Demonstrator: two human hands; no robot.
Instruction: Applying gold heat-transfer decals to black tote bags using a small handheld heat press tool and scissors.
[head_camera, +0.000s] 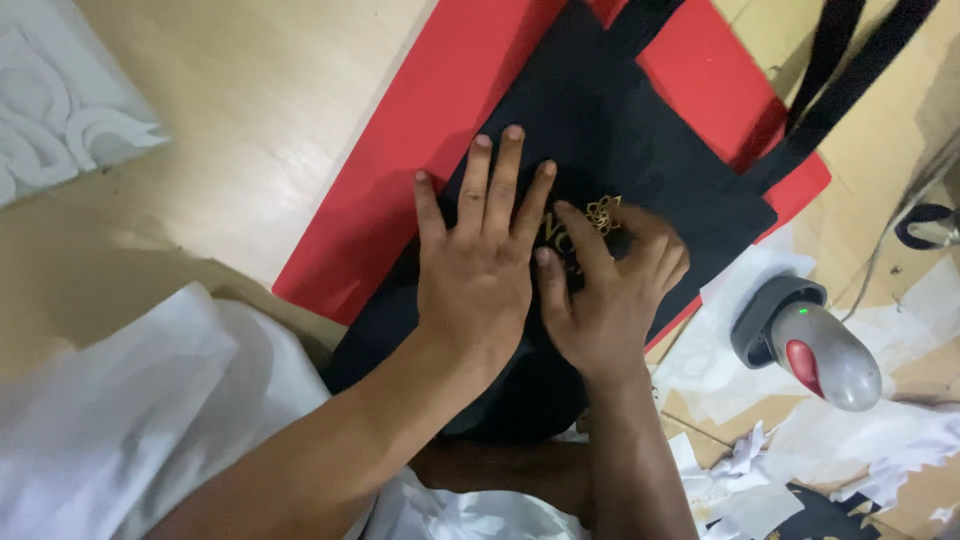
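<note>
Both hands are flat down on a black cloth bag (640, 150) that's spread over a red mat (420, 150) on a light wooden table (250, 100). The left hand (478, 265) is open, palm pressed on the fabric with fingers spread and pointing away from the body, not gripping anything. Right up against its thumb side is the right hand (610, 290), fingers curled and bunched over a small gold design (603, 212) on the cloth; only a flowery bit of gold pokes out past its fingertips, and I can't tell if it's pinching something or just rubbing. The bag looks matte and plain black apart from that gold, with long black straps (850, 70) trailing off beyond the hands over the far edge of the mat. Off to the right of the right hand, well apart, a grey handheld scanner (815, 345) with a red button lies among white paper scraps (740, 460). A white sleeve (120, 420) sits on the left arm.
</note>
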